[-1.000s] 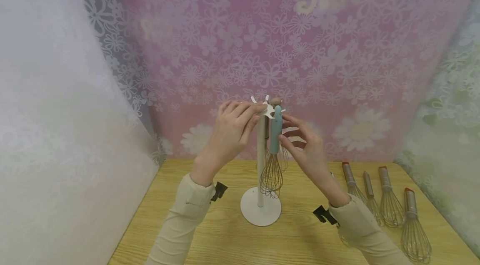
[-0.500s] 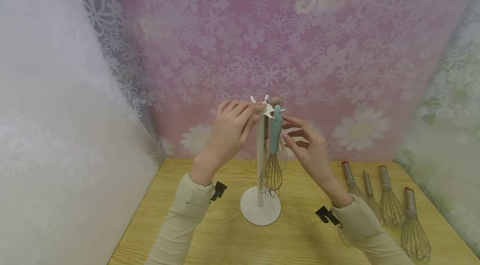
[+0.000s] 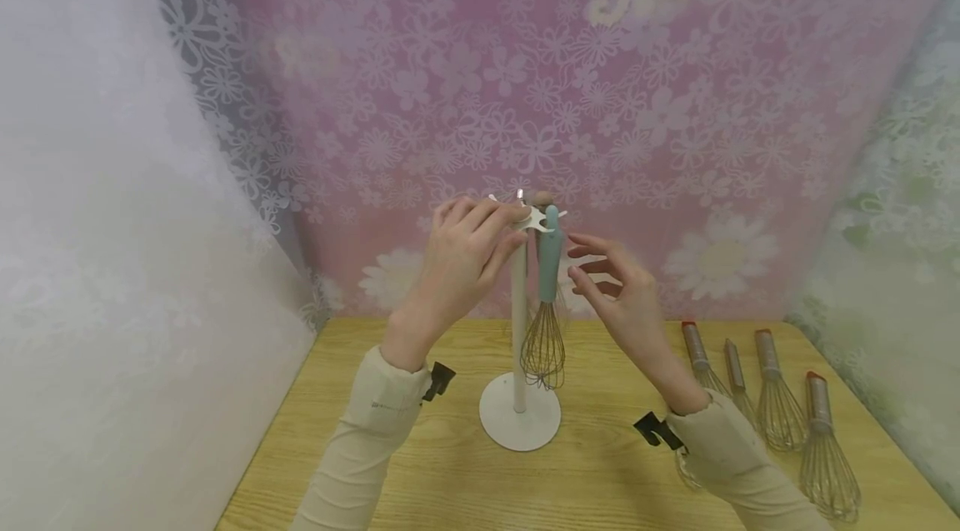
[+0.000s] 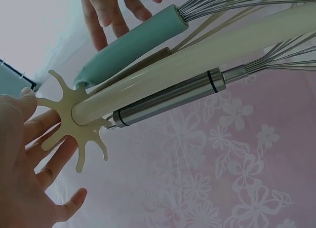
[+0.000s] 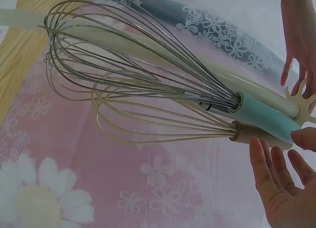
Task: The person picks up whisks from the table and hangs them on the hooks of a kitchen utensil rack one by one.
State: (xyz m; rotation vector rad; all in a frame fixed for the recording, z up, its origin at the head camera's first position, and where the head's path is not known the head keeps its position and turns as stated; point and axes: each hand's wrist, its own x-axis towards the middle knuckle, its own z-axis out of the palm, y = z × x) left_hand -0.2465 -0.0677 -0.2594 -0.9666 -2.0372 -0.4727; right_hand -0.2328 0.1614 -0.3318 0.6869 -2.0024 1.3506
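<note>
A teal-handled whisk (image 3: 550, 264) hangs wires down from a hook of the white utensil stand (image 3: 519, 298). My left hand (image 3: 468, 252) rests its extended fingers on top of the stand's hook plate (image 4: 69, 107); the left wrist view shows them spread behind the hooks. To the right of the teal handle, my right hand (image 3: 618, 289) is apart from it, fingers loosely bent, holding nothing. A steel-handled whisk (image 4: 168, 97) and a brown-handled whisk (image 5: 252, 133) hang on other hooks. In the head view they are mostly hidden behind the teal one.
Several steel whisks lie at the table's right, among them a red-tipped whisk (image 3: 828, 464) nearest the front. The stand's round white base (image 3: 520, 431) sits on the wooden table (image 3: 435, 464). A pink floral cloth (image 3: 420, 97) rises behind.
My right hand has let go of the teal whisk and drawn back to the right. The hook plate has turned slightly, its rear hooks shifting left. My left hand stays on top.
</note>
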